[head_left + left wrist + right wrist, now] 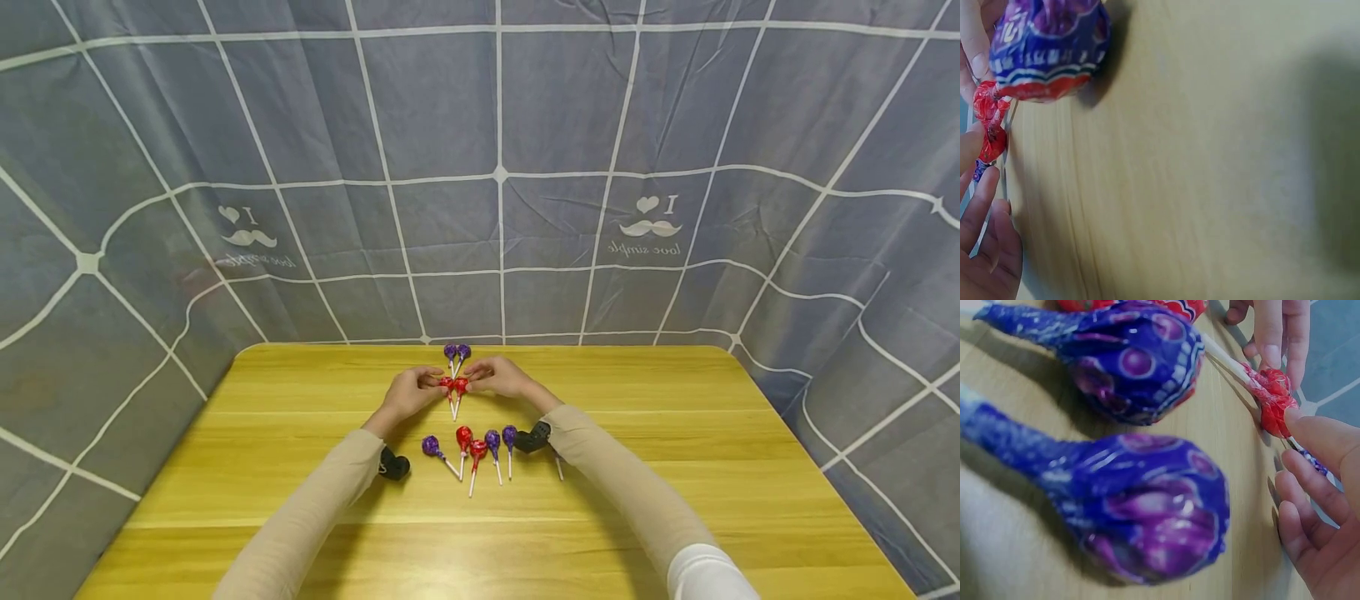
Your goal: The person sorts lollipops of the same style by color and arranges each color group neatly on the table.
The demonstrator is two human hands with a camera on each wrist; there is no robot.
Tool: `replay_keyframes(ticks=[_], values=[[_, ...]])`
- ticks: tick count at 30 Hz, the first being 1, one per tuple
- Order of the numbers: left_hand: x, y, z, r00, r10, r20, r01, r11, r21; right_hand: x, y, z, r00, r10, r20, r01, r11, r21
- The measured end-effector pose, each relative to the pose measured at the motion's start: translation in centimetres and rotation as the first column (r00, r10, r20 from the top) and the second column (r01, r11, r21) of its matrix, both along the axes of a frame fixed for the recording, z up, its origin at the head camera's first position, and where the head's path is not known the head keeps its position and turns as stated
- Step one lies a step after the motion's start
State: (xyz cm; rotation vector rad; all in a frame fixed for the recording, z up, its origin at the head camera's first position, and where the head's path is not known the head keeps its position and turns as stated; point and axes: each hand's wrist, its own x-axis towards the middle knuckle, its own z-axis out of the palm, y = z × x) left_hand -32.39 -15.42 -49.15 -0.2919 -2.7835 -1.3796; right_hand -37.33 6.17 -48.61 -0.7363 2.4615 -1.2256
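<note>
Two red-wrapped lollipops (pixel 461 386) lie side by side at the table's far middle in the head view, their sticks meeting in a V toward the person. My left hand (pixel 409 392) pinches the left red lollipop (pixel 447 383) by its head. From the other side, my right hand (pixel 501 377) holds the head of the right one, its thumb against the red wrapper (pixel 1277 403) in the right wrist view. Just beyond both hands, two purple lollipops (pixel 464 352) form a similar V, with their sticks running down to the red heads.
Nearer the person lies a loose row: a purple lollipop (pixel 431 446) at left, two red lollipops (pixel 477 450), then two more purple lollipops (pixel 492 439). Another white stick (pixel 559 468) shows beside the right forearm, its head hidden. A grey curtain (pixel 450 233) hangs behind the wooden table (pixel 637 392).
</note>
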Motion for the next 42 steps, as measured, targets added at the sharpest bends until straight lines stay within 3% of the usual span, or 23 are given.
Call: replay_keyframes(ticks=[7,19,31,42], values=[[0.5,0.3,0.7,0.999,0.047,0.007,-0.046,0.998,-0.051,0.3,0.9,0.2,1.0,-0.002,-0.028,0.002,1.0,-0.029],[2.8,-0.8,1.6,0.999,0.033,-0.022,-0.034,0.998,-0.046,1.3,3.3,0.4,0.998,-0.02,-0.059,0.017,0.999,-0.051],[5.0,-2.1,1.4,0.999,0.038,-0.035,-0.041,0.996,-0.075,3.0,6.5,1.0,0.989,-0.067,-0.135,0.059,0.996,-0.06],[7.2,-3.2,1.3,0.999,0.037,-0.014,-0.038,0.998,-0.047,5.5,9.5,1.8,0.985,-0.106,-0.139,0.1,0.994,-0.054]])
